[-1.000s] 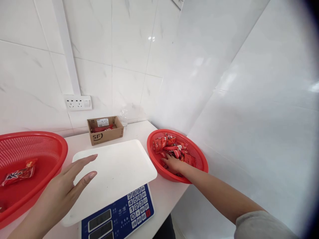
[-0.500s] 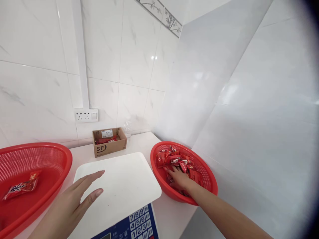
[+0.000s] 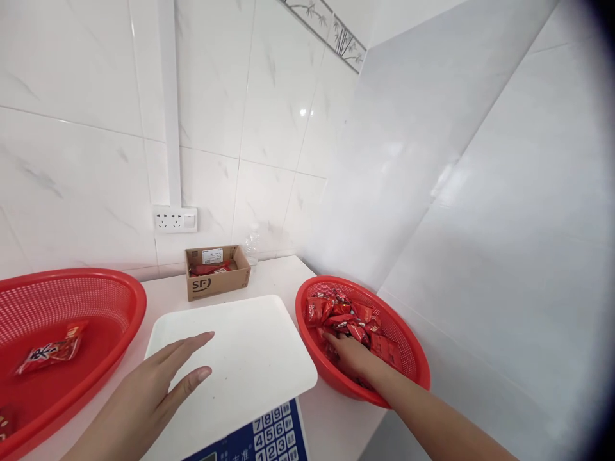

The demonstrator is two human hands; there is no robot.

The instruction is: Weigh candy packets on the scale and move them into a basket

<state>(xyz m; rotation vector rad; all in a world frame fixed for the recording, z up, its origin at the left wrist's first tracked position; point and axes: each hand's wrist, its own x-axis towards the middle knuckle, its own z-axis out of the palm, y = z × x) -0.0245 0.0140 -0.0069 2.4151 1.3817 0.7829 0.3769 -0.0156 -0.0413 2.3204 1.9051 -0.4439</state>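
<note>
My right hand (image 3: 354, 356) reaches into the red basket (image 3: 413, 358) on the right, among several red snack packets (image 3: 343, 314). Its fingers are buried in the packets, so their grip is hidden. My left hand (image 3: 144, 397) hovers flat, fingers stretched out, over the left edge of the white tray (image 3: 250, 358) of the weighing scale. It holds nothing. A larger red basket (image 3: 120, 301) at the left holds one red packet (image 3: 50, 349).
The scale's blue keypad (image 3: 266, 438) shows at the bottom edge. A small cardboard box (image 3: 218, 272) with red packets stands at the back near a clear bottle (image 3: 252, 244). A wall socket (image 3: 175, 219) sits above. White tiled walls close in behind and at the right.
The camera has tilted up and turned a little right, so the scale's display has dropped out of view. My right hand has stayed in the right basket among the packets; my left hand holds its pose.
</note>
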